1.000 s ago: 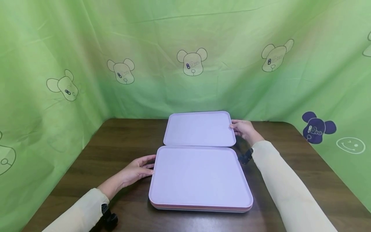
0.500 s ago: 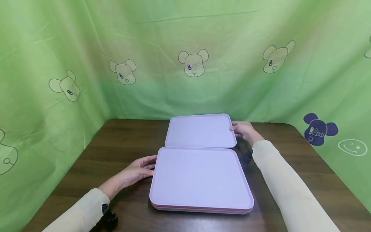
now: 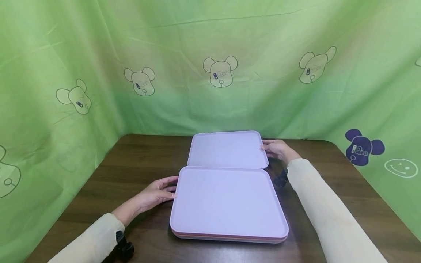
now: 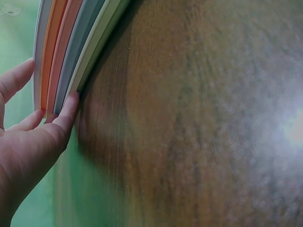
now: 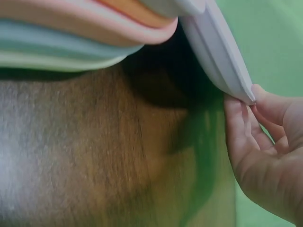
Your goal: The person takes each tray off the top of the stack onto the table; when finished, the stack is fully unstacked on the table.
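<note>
A stack of rectangular trays (image 3: 228, 201) lies on the table, a lilac one on top. Orange, pink, blue-grey and pale green rims (image 4: 90, 52) show below it in the left wrist view. My left hand (image 3: 154, 193) touches the stack's left side, its fairly straight fingertips spread across the rims. Behind the stack is another lilac tray (image 3: 228, 149), its near edge close to the stack's far edge. My right hand (image 3: 277, 149) pinches that tray's right edge between thumb and fingers. In the right wrist view the held lilac tray (image 5: 218, 52) is tilted, its gripped edge above the tabletop.
The dark wooden table (image 3: 138, 153) extends to both sides of the trays. A green curtain (image 3: 164, 109) with bear-head prints hangs close behind its back edge and along both sides. Black devices (image 3: 124, 245) are strapped at both wrists.
The far tray has lowered slightly at its far edge, and my right hand has gone down a little with it. My left hand and the stack look unmoved.
</note>
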`<state>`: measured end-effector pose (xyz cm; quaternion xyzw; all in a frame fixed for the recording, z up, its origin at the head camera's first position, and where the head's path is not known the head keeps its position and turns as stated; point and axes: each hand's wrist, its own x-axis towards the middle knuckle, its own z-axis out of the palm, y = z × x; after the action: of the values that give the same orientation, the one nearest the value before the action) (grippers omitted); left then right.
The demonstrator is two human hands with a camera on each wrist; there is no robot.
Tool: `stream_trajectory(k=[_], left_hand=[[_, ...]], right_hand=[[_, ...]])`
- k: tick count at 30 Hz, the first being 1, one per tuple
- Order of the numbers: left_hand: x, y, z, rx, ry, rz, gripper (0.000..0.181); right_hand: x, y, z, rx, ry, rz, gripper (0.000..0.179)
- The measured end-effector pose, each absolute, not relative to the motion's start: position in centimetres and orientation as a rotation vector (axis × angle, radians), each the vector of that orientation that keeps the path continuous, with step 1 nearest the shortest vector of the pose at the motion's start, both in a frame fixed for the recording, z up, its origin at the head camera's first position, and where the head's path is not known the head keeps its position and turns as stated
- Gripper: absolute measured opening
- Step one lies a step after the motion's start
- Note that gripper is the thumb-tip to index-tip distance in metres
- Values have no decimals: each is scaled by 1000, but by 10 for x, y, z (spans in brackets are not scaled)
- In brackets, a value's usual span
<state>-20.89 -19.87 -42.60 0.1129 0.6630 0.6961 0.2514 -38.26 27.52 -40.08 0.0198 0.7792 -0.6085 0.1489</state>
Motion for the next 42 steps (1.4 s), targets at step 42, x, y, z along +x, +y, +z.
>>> stream_trajectory(k=[42], left_hand=[[-208, -197, -425, 302, 1843, 1861, 78]], right_hand=[[-373, 278, -420, -166, 2208, -1689, 65]])
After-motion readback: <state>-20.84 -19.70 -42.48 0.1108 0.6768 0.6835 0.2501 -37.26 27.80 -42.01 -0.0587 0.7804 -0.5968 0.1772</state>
